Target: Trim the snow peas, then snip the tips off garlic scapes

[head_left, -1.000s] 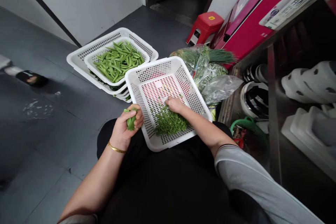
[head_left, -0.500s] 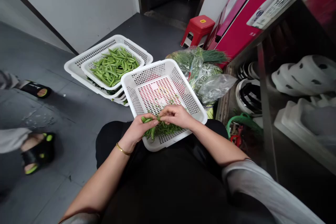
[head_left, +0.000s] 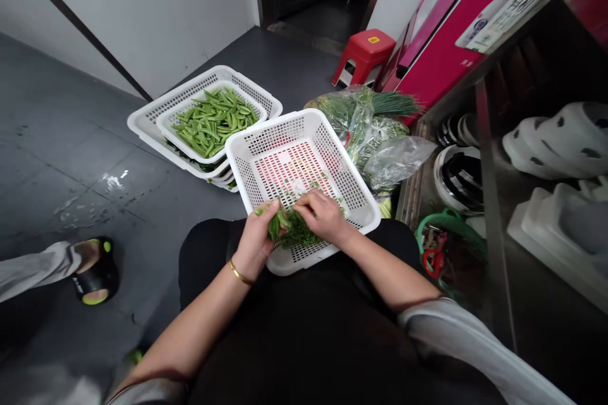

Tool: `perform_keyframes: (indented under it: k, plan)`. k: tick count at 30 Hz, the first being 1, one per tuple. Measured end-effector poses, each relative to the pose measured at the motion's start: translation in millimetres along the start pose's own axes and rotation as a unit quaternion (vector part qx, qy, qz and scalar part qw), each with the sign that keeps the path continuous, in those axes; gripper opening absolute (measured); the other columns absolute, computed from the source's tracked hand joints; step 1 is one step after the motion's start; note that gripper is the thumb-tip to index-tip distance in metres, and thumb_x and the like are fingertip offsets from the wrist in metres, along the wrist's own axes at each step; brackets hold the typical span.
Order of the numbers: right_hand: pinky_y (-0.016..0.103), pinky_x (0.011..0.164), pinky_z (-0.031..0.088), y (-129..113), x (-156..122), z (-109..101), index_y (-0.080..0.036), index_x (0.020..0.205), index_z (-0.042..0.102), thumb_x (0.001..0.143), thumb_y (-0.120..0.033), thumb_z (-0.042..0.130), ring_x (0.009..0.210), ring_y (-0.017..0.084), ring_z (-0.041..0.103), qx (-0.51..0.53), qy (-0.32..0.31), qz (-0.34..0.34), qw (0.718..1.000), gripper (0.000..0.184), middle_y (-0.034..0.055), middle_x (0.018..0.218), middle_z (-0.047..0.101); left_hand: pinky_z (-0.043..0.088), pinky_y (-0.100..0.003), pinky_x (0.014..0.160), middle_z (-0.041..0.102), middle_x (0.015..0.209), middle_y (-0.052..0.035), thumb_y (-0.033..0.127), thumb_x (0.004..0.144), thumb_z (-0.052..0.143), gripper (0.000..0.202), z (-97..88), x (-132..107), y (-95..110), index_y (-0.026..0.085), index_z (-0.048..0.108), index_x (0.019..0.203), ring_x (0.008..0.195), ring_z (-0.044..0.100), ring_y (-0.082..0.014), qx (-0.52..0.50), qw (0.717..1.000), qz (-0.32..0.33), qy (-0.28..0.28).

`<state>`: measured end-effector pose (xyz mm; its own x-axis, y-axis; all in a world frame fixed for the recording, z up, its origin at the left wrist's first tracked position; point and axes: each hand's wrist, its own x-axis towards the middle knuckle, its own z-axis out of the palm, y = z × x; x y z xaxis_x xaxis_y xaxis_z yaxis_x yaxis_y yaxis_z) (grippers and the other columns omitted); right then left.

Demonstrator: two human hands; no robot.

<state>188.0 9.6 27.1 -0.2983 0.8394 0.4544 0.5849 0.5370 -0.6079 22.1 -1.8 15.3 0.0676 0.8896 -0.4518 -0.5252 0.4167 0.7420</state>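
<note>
My left hand (head_left: 256, 235) is closed around several green pea pods (head_left: 276, 225), its thumb pressed along the top. To its right, my right hand (head_left: 323, 218) has its fingers pinched together; whatever is between the fingertips, if anything, I cannot make out. Both hands are over the near part of a white perforated basket (head_left: 365, 195) resting on my lap. Beneath them in the basket lies a heap of thin green scraps (head_left: 300, 233), with a few bits scattered farther in. A smaller white basket (head_left: 164, 121) filled with whole pea pods (head_left: 215, 120) stands beyond, to the left.
The smaller basket sits inside a larger white basket (head_left: 137, 120) on a stack. Bagged greens (head_left: 365, 114) lie beyond my lap, near a red stool (head_left: 368, 47). At right are a green basket (head_left: 446, 218) and shelved white containers (head_left: 560, 139). Another person's sandalled foot (head_left: 97, 275) is at left.
My right hand has drawn apart from the pods in my left hand, which has turned more upright. At left, the other person's feet have shifted, and one has left its spot.
</note>
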Motion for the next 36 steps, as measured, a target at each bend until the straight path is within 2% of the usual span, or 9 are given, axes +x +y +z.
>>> perform_keyframes:
  k: [6,9,11,15,20,25,30,32,36]
  plan:
    - [0.028,0.066,0.045,24.6,-1.6,-43.8,-0.017,0.084,0.058,0.085,-0.028,0.059,0.068,0.014,0.057,-0.009,-0.102,0.083,0.991,0.011,0.0032,0.08,0.06,0.041,-0.02,0.045,0.062,0.058,0.0007,0.027,0.068,0.075,0.021,-19.4,3.8,18.2,0.016,0.057,0.071,0.045,0.053,-0.0088,0.12,0.98,0.158,0.031]
    - [0.029,0.067,0.045,17.6,3.0,-33.0,-0.018,0.111,0.055,0.085,-0.035,0.059,0.071,0.014,0.057,-0.028,-0.183,0.078,0.98,0.031,0.007,0.098,0.059,0.042,-0.021,0.048,0.061,0.059,0.0016,0.027,0.071,0.073,0.017,-20.2,1.5,19.1,0.017,0.059,0.074,0.048,0.054,-0.0097,0.186,0.964,0.192,0.006]
    - [0.028,0.067,0.044,9.2,6.4,-16.1,-0.018,0.105,0.058,0.088,-0.033,0.054,0.073,0.015,0.057,-0.041,-0.22,0.044,0.974,0.022,0.0063,0.094,0.061,0.042,-0.022,0.05,0.06,0.06,0.0021,0.026,0.072,0.073,0.015,-19.0,-0.2,17.6,0.018,0.06,0.076,0.049,0.054,-0.01,0.207,0.957,0.204,-0.008]
    - [0.025,0.065,0.041,-0.7,12.0,5.1,-0.017,0.074,0.057,0.091,-0.025,0.046,0.066,0.014,0.055,0.027,-0.19,0.046,0.98,0.022,0.0013,0.067,0.059,0.042,-0.022,0.048,0.06,0.059,0.0019,0.026,0.071,0.073,0.016,-17.0,-3.6,11.3,0.018,0.061,0.077,0.047,0.053,-0.0101,0.169,0.971,0.168,-0.017]
    - [0.021,0.06,0.042,3.1,17.7,-8.8,-0.018,0.075,0.058,0.092,-0.031,0.045,0.052,0.009,0.053,0.214,-0.172,0.135,0.952,0.025,-0.0052,0.053,0.057,0.039,-0.022,0.042,0.059,0.054,0.0012,0.034,0.071,0.072,0.022,-19.4,-2.7,8.7,0.017,0.058,0.072,0.042,0.051,-0.0108,0.159,0.982,0.056,-0.081]
    - [0.02,0.057,0.04,6.3,23.5,-32.1,-0.017,0.072,0.059,0.09,-0.032,0.048,0.048,0.009,0.053,0.198,-0.293,0.121,0.927,0.026,-0.0064,0.049,0.055,0.037,-0.021,0.04,0.053,0.051,0.0043,0.024,0.06,0.081,0.042,-31.2,2.5,42.1,0.018,0.069,0.1,0.041,0.046,-0.0094,0.345,0.928,0.085,-0.114]
    - [0.019,0.054,0.037,-4.5,27.1,-26.1,-0.018,0.067,0.057,0.089,-0.031,0.05,0.049,0.008,0.052,0.187,-0.353,0.072,0.914,0.026,-0.0066,0.05,0.055,0.042,-0.022,0.047,0.063,0.061,-0.0022,0.021,0.063,0.078,0.017,-20.4,-7.0,46.5,0.018,0.073,0.078,0.051,0.053,-0.0121,0.374,0.895,0.077,-0.23]
    - [0.019,0.054,0.037,-6.7,25.9,-17.6,-0.018,0.064,0.056,0.088,-0.031,0.05,0.05,0.009,0.052,0.189,-0.33,0.077,0.921,0.028,-0.006,0.051,0.055,0.042,-0.022,0.045,0.061,0.056,-0.0017,0.023,0.066,0.076,0.009,-14.7,-9.0,36.8,0.017,0.07,0.07,0.047,0.052,-0.0119,0.335,0.91,0.059,-0.236]
    - [0.022,0.055,0.042,5.2,15.0,-15.9,-0.017,0.073,0.061,0.089,-0.036,0.049,0.048,0.009,0.054,0.258,-0.232,0.157,0.924,0.027,-0.0052,0.051,0.056,0.041,-0.021,0.041,0.057,0.052,0.0011,0.027,0.068,0.075,0.015,-23.8,0.8,31.2,0.016,0.066,0.072,0.041,0.05,-0.0095,0.158,0.981,0.078,-0.083]
